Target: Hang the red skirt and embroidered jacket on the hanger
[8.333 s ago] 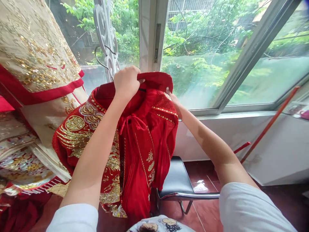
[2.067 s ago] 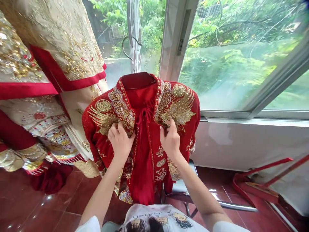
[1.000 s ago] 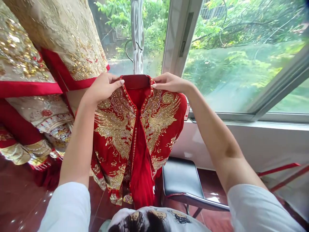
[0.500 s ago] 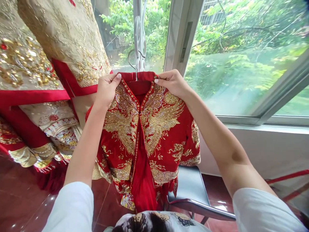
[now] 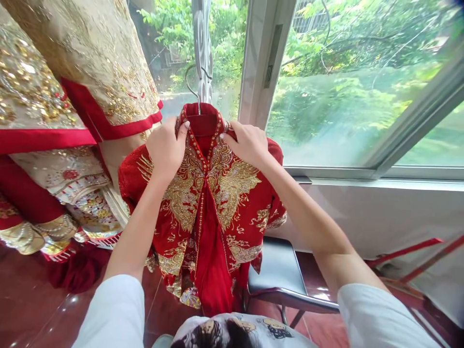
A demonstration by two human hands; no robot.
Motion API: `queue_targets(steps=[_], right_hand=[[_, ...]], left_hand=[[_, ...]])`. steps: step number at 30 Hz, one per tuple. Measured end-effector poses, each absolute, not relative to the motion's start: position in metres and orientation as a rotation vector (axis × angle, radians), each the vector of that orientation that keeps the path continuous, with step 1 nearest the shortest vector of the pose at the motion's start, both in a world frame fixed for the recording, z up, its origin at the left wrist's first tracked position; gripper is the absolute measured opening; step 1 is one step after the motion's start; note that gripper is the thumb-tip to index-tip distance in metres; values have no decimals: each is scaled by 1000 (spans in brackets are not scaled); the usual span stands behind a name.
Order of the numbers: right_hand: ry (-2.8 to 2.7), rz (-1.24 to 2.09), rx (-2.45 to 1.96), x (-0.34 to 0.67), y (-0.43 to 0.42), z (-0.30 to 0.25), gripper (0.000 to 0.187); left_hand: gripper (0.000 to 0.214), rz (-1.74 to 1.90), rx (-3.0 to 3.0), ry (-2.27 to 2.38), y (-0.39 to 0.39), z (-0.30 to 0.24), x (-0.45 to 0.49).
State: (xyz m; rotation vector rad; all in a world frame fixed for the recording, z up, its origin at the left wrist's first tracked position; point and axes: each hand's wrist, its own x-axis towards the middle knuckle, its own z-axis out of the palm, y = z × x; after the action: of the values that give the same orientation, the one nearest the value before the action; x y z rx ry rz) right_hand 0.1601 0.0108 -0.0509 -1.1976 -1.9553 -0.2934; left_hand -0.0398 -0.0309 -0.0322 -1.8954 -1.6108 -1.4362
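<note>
A red jacket [image 5: 246,203] with gold embroidery and a beaded front edge hangs upright on a hanger [image 5: 198,94], whose metal hook rises above the collar. My left hand [image 5: 167,147] grips the jacket beside the left side of its collar, thumb on the front and fingers behind. On the other side, my right hand [image 5: 250,142] pinches the cloth by the collar the same way. The collar stands up between both hands. Below the neck the front parts, and red cloth [image 5: 214,270] shows in the gap.
Cream-and-gold garments with red borders [image 5: 119,92] hang at the left. A black-seated chair [image 5: 277,266] stands behind the jacket's lower right. Windows [image 5: 348,96] fill the back above a white wall. Red bars [image 5: 406,251] lean at the right over the reddish tiled floor.
Both hands have moved from the collar's spread ends down and inward to the neck sides. The collar, earlier pulled out wide and flat, now stands up around the neck. The view has shifted slightly.
</note>
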Motion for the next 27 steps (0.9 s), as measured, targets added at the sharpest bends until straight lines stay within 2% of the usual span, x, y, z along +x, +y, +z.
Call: queue_targets(steps=[3,5,7,10,13,16,21,27], right_hand=[[-1792,-417,-1108,144,-23,-86,50],[-1666,-494,-1097,129,-56,-130,64],[-1611,-534,-1201,115,-83,-187,73],[-1553,-483,-1431,106,-94,-265,72],[-1548,-283,-1522,120,-84,-303,52],[-1697,-140,-1460,139,-82,-309,28],[-1756,-54,-1309,147,-97,-307,30],[-1845,226,-1106,137,-102,-294,30]], left_hand=[[67,-1444,-1882,-1487,-55,-61,-29],[77,-1412,-1792,-1413,-75,-105,-23],[75,-1304,-1675,-1382,-90,-164,-21],[57,-1144,-1599,-1474,-100,-250,-29],[56,-1136,-1513,-1698,-103,-298,-46],[56,-1040,-1459,-1814,-108,-310,-57],[27,-790,-1662,-2148,-111,-300,-54],[16,-610,-1884,-2347,-111,-274,-46]])
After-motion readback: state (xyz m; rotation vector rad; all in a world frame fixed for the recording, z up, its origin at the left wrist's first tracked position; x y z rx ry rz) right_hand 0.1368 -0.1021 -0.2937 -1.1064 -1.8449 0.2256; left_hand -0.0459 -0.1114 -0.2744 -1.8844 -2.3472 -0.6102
